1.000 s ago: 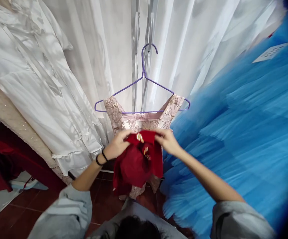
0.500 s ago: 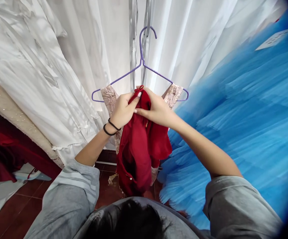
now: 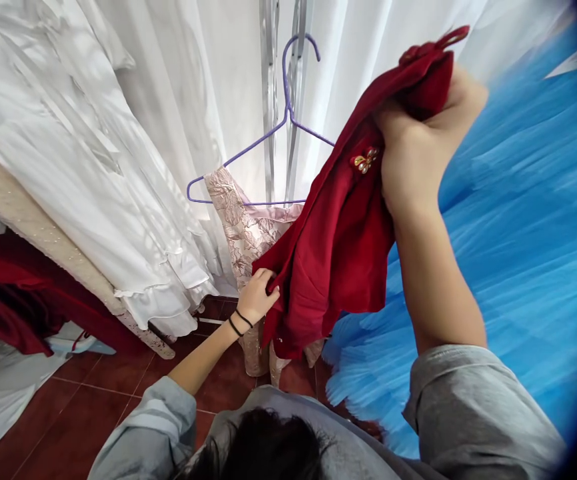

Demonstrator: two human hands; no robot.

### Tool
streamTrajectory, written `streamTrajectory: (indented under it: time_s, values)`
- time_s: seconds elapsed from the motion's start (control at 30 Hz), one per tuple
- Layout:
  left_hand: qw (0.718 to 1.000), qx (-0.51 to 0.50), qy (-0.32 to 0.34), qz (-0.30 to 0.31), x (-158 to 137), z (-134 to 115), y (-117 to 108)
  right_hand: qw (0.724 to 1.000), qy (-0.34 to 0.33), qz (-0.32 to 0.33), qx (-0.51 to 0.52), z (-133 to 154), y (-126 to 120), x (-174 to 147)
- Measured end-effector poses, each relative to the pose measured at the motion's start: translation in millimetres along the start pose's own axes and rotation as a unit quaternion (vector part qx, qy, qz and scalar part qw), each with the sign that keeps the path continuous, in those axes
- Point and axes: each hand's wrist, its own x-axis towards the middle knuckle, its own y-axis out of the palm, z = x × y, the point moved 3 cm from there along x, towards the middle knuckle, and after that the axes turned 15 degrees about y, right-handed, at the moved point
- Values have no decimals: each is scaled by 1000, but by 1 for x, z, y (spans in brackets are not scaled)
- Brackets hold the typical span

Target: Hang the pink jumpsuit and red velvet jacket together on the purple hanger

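Note:
A dark red velvety garment (image 3: 318, 260) with a gold and pearl ornament (image 3: 365, 161) stretches between my hands. High on the right, my right hand (image 3: 416, 153) is closed on its upper end, where a red cord loop (image 3: 453, 39) sticks out. Lower down, my left hand (image 3: 257, 298) grips the garment's left edge; two black bands (image 3: 238, 325) circle that wrist. Behind it, a pink brocade dress (image 3: 248, 247) hangs on a purple hanger (image 3: 253, 148). The red cloth covers the hanger's right end and much of the dress.
White drapes (image 3: 208, 80) and white gowns (image 3: 68, 173) hang behind and to the left. A large blue tulle skirt (image 3: 508, 267) fills the right side. Red cloth (image 3: 13, 293) lies at the left by an iron-like object (image 3: 76, 343). Red tiles (image 3: 103, 387) cover the floor.
My right hand has lifted the garment's top up and to the right, away from the hanger's middle. My left hand has moved down to its lower left edge. More of the brocade dress shows.

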Motion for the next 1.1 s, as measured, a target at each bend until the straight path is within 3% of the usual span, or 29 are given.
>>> streamTrajectory:
  time_s: [0.1,0.23,0.33,0.4,0.5,0.57,0.6,0.73,0.8,0.83,0.9,1.0,1.03,1.1]
  values:
    - [995,-76,-50,-32,10,15,-10,998,-17,-21,-55,-11,-16,-4]
    - [971,-190,-105,-94,17,21,-69,978,-17,-49,-204,-55,-58,-5]
    - [922,-324,-150,-152,21,9,-115,951,43,34,-303,-102,-73,-17]
    - [898,-368,-154,-186,27,-5,-137,936,47,100,-334,-122,-63,-38]
    - [888,-392,-140,-197,37,-28,-150,939,10,213,-270,-118,-22,-90]
    - [894,-399,-125,-162,40,-43,-147,932,36,322,-162,-100,15,-130]
    - [897,-402,-115,-140,40,-50,-145,915,67,384,-107,-90,35,-149]
    - [903,-420,-67,-65,27,-76,-149,787,206,579,53,-62,107,-202]
    - [911,-400,-61,-75,16,-80,-166,727,233,641,73,-56,136,-208]
    - [918,-379,-64,-95,10,-80,-177,712,227,661,64,-54,148,-207]
    - [936,-310,-74,-148,-4,-74,-202,711,185,678,23,-46,174,-196]
    - [968,-80,-80,-223,-26,-63,-239,753,145,642,-26,-26,217,-169]
    - [966,38,-78,-242,-32,-60,-249,773,135,619,-26,-17,232,-159]
    - [929,262,-82,-249,-41,-55,-264,811,99,576,3,5,260,-137]
